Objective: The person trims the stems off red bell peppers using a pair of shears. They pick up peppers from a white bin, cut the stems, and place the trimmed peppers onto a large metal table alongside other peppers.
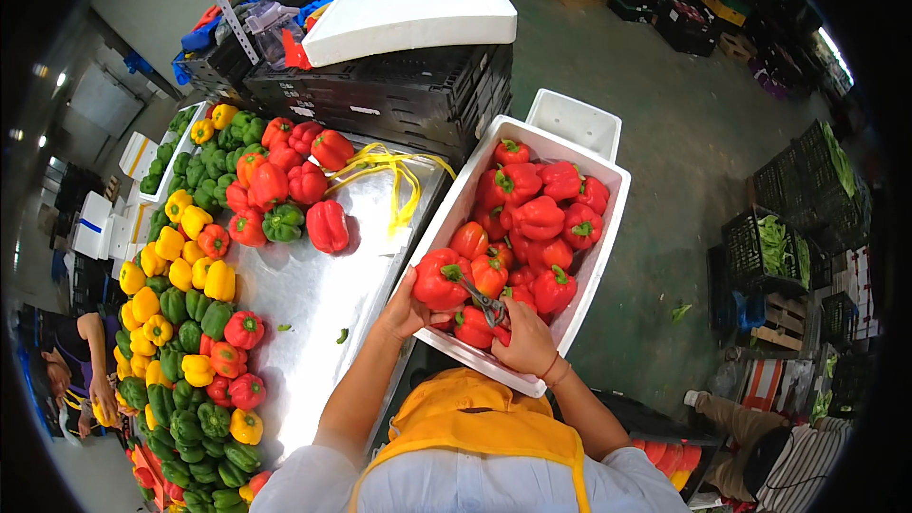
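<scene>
The left hand [404,309] is closed around a red pepper [437,283], gripping its left side, and holds it over the near left corner of a white foam box [597,237]. The right hand [525,337] is wrapped around the handles of a small pair of scissors [488,305], whose blades point to ten o'clock, at the pepper's green stem. I cannot tell whether the blades are pressed together on the stem or just beside it.

Taking the held pepper as the middle of the clock, more red peppers [539,218] lie heaped in the box from twelve round to four o'clock. A smaller white box [577,125] sits against its far end, toward one o'clock.

From eight to eleven o'clock stretches a shiny metal table [328,299]. Yellow straps [404,180] lie on it at eleven, a single red pepper at ten, yellow peppers [219,280] at nine and a pile of green peppers [185,426] at eight. At twelve o'clock, a white foam lid [418,14] rests on stacked black crates [380,100].

Far off at three o'clock, a black basket [746,242] holds leafy greens [774,245]; at four, a person in a striped top [803,461] is partly visible.
</scene>
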A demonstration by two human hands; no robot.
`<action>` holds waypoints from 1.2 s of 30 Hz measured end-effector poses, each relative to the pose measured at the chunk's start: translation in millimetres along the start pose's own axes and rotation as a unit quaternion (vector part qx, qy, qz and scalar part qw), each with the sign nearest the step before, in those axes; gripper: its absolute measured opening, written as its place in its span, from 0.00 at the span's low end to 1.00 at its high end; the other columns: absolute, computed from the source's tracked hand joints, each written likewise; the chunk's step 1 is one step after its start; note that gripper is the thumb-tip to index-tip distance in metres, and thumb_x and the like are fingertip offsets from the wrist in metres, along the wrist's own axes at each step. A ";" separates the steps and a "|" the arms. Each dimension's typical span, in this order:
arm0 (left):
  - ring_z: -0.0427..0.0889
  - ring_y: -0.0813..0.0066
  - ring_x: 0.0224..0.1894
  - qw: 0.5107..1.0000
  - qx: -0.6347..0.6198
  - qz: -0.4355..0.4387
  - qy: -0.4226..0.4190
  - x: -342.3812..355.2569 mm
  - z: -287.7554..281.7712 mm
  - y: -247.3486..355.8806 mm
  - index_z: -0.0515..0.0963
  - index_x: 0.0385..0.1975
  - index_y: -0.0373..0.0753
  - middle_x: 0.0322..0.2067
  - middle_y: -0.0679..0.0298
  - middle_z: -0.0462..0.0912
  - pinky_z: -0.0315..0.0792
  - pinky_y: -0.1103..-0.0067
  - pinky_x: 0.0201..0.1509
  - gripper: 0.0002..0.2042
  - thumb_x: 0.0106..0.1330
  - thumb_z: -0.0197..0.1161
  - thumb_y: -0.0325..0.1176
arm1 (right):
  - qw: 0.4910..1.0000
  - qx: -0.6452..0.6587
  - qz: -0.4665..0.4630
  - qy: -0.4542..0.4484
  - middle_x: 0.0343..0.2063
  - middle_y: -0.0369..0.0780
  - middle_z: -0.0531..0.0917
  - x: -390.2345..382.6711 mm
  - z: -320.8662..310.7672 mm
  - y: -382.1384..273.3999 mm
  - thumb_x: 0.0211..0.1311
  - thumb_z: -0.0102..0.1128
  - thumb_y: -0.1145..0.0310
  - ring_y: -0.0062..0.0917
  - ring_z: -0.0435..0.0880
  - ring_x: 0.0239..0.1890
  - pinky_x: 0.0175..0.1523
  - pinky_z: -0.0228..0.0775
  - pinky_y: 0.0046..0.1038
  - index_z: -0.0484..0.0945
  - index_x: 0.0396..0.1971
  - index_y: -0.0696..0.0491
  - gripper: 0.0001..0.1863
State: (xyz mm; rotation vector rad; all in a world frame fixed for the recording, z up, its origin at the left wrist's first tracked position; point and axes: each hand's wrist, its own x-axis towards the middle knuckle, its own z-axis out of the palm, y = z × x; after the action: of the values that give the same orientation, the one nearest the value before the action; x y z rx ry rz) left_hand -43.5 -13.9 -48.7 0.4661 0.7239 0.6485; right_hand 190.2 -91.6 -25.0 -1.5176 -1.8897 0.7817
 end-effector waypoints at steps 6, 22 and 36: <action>0.77 0.50 0.44 0.997 -0.001 -0.074 0.002 -1.7 2.3 4.1 0.56 0.61 0.45 0.52 0.51 0.69 0.80 0.71 0.33 0.41 0.54 0.36 0.71 | 0.999 -0.014 0.003 -0.029 0.28 0.46 0.73 -4.3 -8.7 4.0 0.37 0.57 0.69 0.38 0.74 0.33 0.41 0.67 0.32 0.65 0.46 0.64 0.30; 0.76 0.54 0.48 0.989 0.115 -0.084 -0.029 -4.8 21.6 14.5 0.54 0.61 0.46 0.52 0.52 0.70 0.77 0.67 0.42 0.38 0.53 0.59 0.57 | 0.996 0.081 0.000 -0.036 0.27 0.47 0.74 -8.3 -11.0 17.4 0.40 0.56 0.70 0.38 0.75 0.31 0.37 0.69 0.31 0.66 0.46 0.62 0.27; 0.68 0.62 0.56 0.994 0.096 0.023 -0.050 0.1 29.8 10.8 0.54 0.60 0.36 0.54 0.56 0.65 0.69 0.65 0.55 0.44 0.46 0.69 0.50 | 0.998 0.064 0.018 -0.008 0.26 0.45 0.74 -16.6 9.2 21.1 0.41 0.57 0.70 0.40 0.75 0.29 0.34 0.69 0.35 0.66 0.44 0.60 0.26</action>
State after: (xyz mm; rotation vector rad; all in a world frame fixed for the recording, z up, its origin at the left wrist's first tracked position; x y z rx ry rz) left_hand -25.8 -11.1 -22.5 0.6903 0.6852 0.5969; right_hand 199.7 -104.9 -48.3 -1.4731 -1.7919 0.9156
